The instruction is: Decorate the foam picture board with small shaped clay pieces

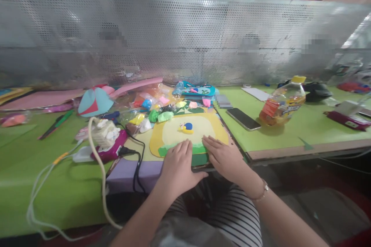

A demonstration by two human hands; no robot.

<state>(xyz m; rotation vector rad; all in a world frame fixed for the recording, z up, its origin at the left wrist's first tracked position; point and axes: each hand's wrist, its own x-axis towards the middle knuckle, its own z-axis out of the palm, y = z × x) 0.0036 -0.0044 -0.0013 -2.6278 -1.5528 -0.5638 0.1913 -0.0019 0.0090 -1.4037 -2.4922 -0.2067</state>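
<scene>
A yellow board with rounded corners point(222, 123) lies in front of me, with a pale cream middle and a green strip along its near edge. On the cream area sits a small blue and yellow clay figure point(188, 127). My left hand point(179, 166) rests flat at the board's near edge, fingers stretched over the green strip and thumb out to the side. My right hand point(224, 158) lies flat at the near right corner, fingertips just short of the figure. Neither hand holds anything. Several lumps of coloured clay point(165, 116) lie along the board's far left side.
A purple power strip point(111, 148) with a cream cable point(100, 173) stands at the left. To the right are a phone point(243, 119) and a drink bottle point(282, 102). Scissors point(56, 124) lie far left. A perforated metal screen point(185, 38) closes off the back.
</scene>
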